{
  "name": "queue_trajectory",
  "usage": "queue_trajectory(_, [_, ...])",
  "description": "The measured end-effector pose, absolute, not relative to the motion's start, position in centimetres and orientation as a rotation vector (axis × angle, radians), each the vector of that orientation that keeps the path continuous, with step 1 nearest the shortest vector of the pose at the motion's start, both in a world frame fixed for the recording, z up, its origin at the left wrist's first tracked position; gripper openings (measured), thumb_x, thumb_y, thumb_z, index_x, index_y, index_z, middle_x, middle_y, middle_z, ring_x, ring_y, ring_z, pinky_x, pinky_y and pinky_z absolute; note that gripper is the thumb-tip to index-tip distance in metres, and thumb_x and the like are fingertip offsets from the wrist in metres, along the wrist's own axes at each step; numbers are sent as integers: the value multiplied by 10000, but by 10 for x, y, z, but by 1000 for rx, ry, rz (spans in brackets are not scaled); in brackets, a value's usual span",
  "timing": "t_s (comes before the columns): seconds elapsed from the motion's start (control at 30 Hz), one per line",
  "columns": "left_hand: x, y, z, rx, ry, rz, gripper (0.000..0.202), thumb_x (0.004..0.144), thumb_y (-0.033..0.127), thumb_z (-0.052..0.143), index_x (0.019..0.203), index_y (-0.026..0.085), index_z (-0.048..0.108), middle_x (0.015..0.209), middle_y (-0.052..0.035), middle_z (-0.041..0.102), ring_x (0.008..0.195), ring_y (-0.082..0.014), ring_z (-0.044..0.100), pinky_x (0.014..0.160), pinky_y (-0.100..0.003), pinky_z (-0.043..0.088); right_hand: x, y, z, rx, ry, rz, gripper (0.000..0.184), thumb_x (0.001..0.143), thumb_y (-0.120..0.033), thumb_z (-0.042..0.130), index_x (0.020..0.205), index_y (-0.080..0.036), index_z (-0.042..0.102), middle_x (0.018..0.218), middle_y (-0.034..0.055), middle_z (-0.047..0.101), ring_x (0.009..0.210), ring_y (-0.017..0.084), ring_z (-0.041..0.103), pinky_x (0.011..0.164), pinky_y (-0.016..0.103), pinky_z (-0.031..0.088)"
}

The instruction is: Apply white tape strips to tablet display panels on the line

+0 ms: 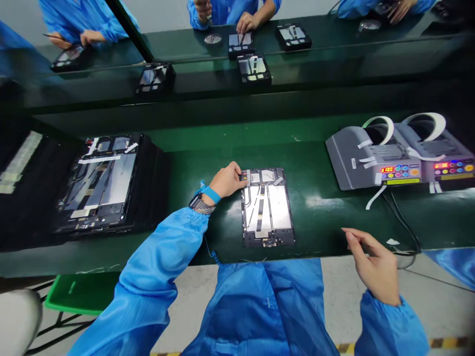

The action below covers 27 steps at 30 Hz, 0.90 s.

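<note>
An opened tablet (276, 207) lies face down in front of me on the green bench, its silver inside, dark flat cables and strips of tape showing. My left hand (227, 182), with a blue wrist strap and a watch at the wrist, is closed at the tablet's upper left corner. Its thumb and fingertips pinch the edge there, beside a short strip of tape. Off to the right, over the bench's front edge, my right hand (374, 269) is away from the tablet. Its thumb and forefinger come together in a pinch; anything between them is too small to make out.
Stacked opened tablets (107, 183) stand at the left. Two grey tape dispensers (378, 153) with lit displays and white tape rolls stand right, cables hanging below. On the raised shelf are more devices (254, 68); co-workers' hands (248, 22) work behind. A green stool (83, 294) is lower left.
</note>
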<state>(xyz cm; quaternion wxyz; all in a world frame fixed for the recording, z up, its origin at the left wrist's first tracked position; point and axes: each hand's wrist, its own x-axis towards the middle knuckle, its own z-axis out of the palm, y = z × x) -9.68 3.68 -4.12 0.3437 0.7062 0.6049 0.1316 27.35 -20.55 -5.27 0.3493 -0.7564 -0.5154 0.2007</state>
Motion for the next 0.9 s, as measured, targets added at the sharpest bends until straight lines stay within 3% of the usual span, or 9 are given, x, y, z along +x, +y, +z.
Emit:
queue_trajectory(0.07, [-98, 31, -37, 1905, 1617, 365, 320, 807, 305, 829, 893, 248, 525, 735, 32, 658, 680, -181, 611, 665, -303, 397, 272, -207, -51, -1954, -1315, 514, 326, 973, -529, 651, 1068, -254, 799, 903, 67, 778, 749, 233, 683, 652, 350, 540])
queue_trajectory(0.2, [-101, 7, -37, 2182, 1586, 519, 68, 944, 250, 659, 1002, 217, 650, 1037, -61, 684, 872, -203, 649, 783, -329, 482, 269, -199, -53, -1880, -1334, 496, 322, 984, -509, 654, 1082, -241, 802, 922, 62, 780, 785, 222, 690, 787, 370, 557])
queue_trajectory(0.33, [-102, -13, -49, 2545, 1377, 565, 265, 1016, 219, 511, 1128, 197, 750, 1265, -130, 649, 1084, -270, 617, 936, -422, 517, 273, -194, -60, -1864, -1312, 457, 332, 984, -512, 654, 1062, -228, 807, 910, 53, 774, 769, 202, 682, 774, 344, 545])
queue_trajectory(0.57, [-104, -15, -65, 2604, 1367, 458, 357, 1005, 210, 514, 1239, 212, 783, 1323, -137, 657, 1138, -309, 590, 911, -476, 519, 276, -204, -66, -1877, -1263, 510, 335, 980, -512, 664, 1069, -223, 809, 853, 33, 753, 753, 189, 673, 766, 325, 530])
queue_trajectory(0.9, [-110, -14, -67, 2514, 1285, 571, 345, 1024, 229, 507, 1223, 226, 789, 1344, -135, 659, 1174, -305, 602, 968, -507, 517, 272, -200, -56, -1858, -1294, 504, 329, 979, -506, 672, 1089, -227, 807, 865, 34, 751, 768, 191, 679, 787, 330, 523])
